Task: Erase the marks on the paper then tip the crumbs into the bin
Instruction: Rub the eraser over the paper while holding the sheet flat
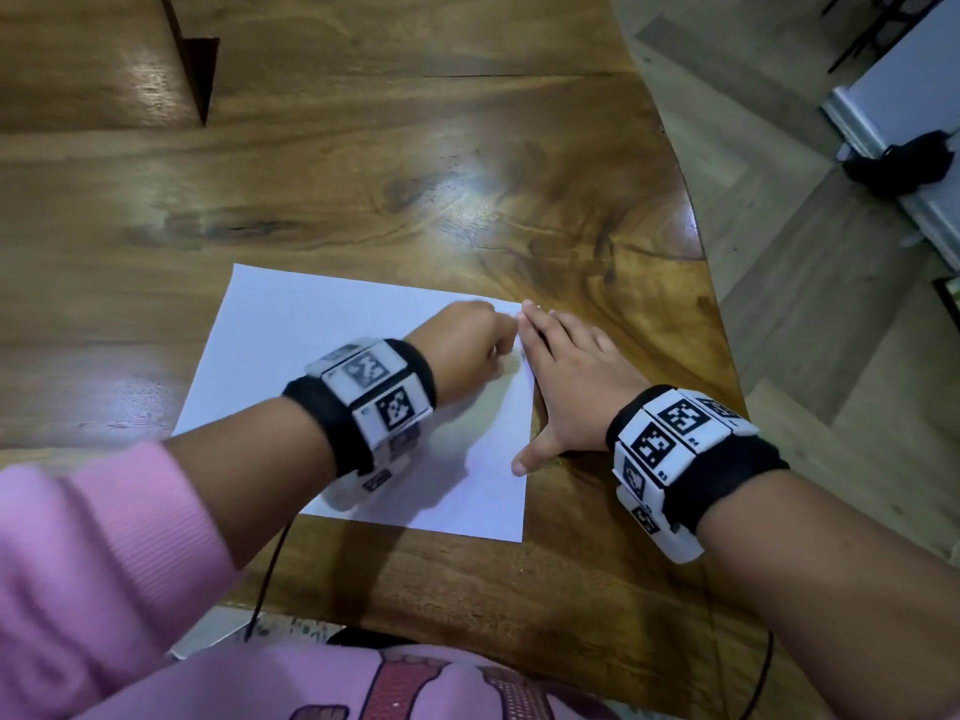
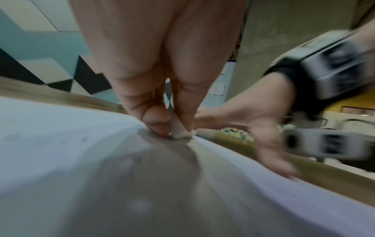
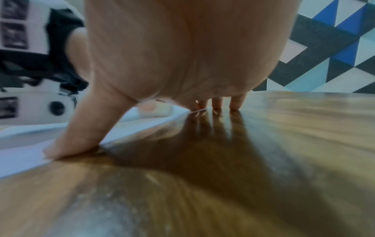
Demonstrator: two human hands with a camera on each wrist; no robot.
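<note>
A white sheet of paper (image 1: 311, 356) lies on the wooden table (image 1: 363, 174) near its front right corner. My left hand (image 1: 467, 345) is curled over the paper's far right corner and pinches a small pale eraser (image 2: 179, 130), whose tip touches the paper (image 2: 61, 128). My right hand (image 1: 566, 376) lies flat with straight fingers along the paper's right edge, thumb (image 3: 81, 133) on the paper (image 3: 20, 157) and fingertips (image 3: 217, 102) on the wood. Any marks under the left hand are hidden. No bin is in view.
The table's curved right edge (image 1: 696, 241) runs close to my right hand, with grey plank floor beyond. A dark wedge-shaped gap (image 1: 200, 70) cuts the tabletop at the back left. A black object (image 1: 904, 163) lies on the floor by a white panel.
</note>
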